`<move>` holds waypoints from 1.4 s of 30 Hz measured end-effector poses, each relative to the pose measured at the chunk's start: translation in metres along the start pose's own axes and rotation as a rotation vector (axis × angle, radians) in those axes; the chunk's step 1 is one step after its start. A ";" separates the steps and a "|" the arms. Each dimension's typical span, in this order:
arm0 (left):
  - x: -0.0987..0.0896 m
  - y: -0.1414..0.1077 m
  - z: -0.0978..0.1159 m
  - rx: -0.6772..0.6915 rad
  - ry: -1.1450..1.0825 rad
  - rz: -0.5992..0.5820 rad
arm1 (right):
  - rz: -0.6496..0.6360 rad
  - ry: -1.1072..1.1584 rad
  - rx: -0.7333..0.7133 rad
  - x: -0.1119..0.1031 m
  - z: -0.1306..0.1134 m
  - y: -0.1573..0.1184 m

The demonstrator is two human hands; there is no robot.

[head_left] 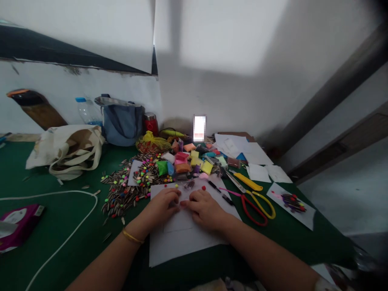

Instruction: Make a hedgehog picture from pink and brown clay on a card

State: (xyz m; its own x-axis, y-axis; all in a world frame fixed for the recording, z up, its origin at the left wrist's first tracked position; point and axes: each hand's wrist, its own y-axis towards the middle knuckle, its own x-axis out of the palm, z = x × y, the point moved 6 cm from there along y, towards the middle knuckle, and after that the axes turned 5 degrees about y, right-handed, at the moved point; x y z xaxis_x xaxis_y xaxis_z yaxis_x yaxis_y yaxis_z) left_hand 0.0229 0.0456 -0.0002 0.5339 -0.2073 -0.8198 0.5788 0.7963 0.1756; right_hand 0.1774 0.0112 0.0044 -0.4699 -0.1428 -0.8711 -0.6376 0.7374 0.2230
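White paper [172,246] lies on the green table in front of me. My left hand [163,205] rests on it with the fingers bent toward the middle; whatever is at its fingertips is too small to make out. My right hand [204,208] faces it, fingers curled, with a small reddish bit near the thumb and index finger. Between and just beyond the hands is a small clear plastic piece with dark seeds [189,184]. A red ball [203,188] sits just above my right hand, and a yellow-green ball [176,186] lies above my left.
Sunflower seeds [119,198] mixed with coloured balls spread at left. Colourful clay packets [182,167] lie behind the paper. Scissors [254,202], a yellow cutter [247,181], black pens [227,199] and a decorated card [291,204] are at right. Bags, a bottle and a lit phone [199,128] stand behind.
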 end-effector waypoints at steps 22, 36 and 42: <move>-0.004 0.001 0.004 0.040 -0.016 0.005 | -0.025 -0.044 -0.014 0.003 -0.003 0.002; 0.003 0.001 0.004 0.049 0.056 0.002 | 0.114 0.128 0.044 -0.004 0.009 0.000; 0.002 0.002 0.013 0.060 0.098 0.037 | 0.130 0.151 0.049 -0.005 0.009 0.000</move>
State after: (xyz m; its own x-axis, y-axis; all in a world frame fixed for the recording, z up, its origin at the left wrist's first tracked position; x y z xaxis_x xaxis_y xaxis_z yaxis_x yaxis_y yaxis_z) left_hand 0.0331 0.0391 0.0052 0.4943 -0.1199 -0.8610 0.5975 0.7663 0.2363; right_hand 0.1853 0.0179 0.0049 -0.6347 -0.1393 -0.7601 -0.5370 0.7869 0.3041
